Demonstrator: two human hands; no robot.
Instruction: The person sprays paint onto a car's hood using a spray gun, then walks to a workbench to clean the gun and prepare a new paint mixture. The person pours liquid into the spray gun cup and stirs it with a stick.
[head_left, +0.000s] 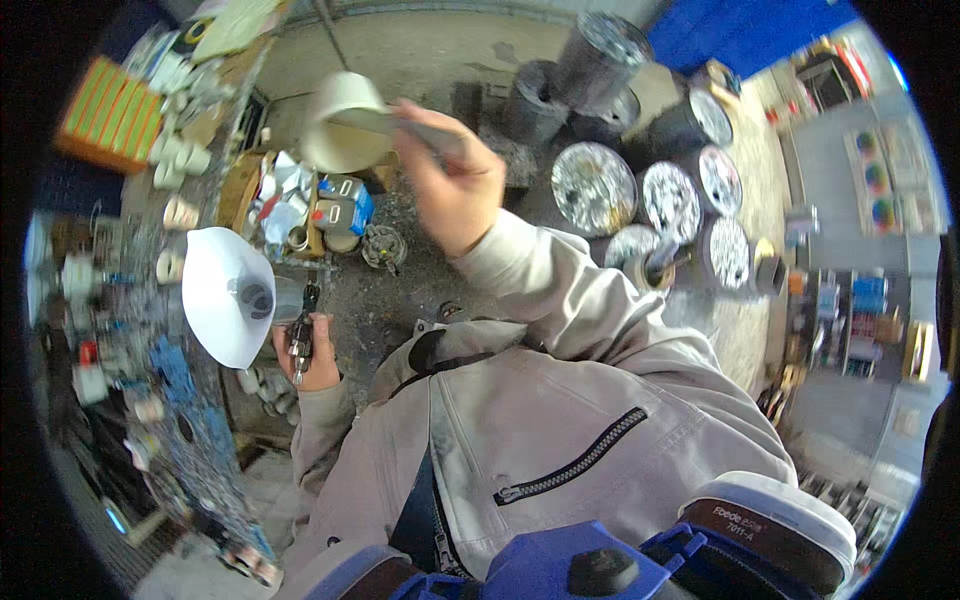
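Observation:
In my left hand (322,362), at the left, is a dark spray gun (304,325) with a clear cup (288,298) on it. A white paper strainer cone (222,285) sits at that cup and hides part of it. My right hand (455,180) is raised farther forward, its fingers closed on a white cup (350,105) that is tipped to one side and blurred by motion. A flat grey strip (432,138) shows along the fingers; whether it is a stick or the cup's handle I cannot tell.
Several paint-crusted drums (593,188) stand at the right and far right. Ahead on the left, a cardboard box (238,195) sits by metal cans (346,208). A cluttered, paint-stained bench (215,440) runs along the left. Shelves (850,325) line the right wall.

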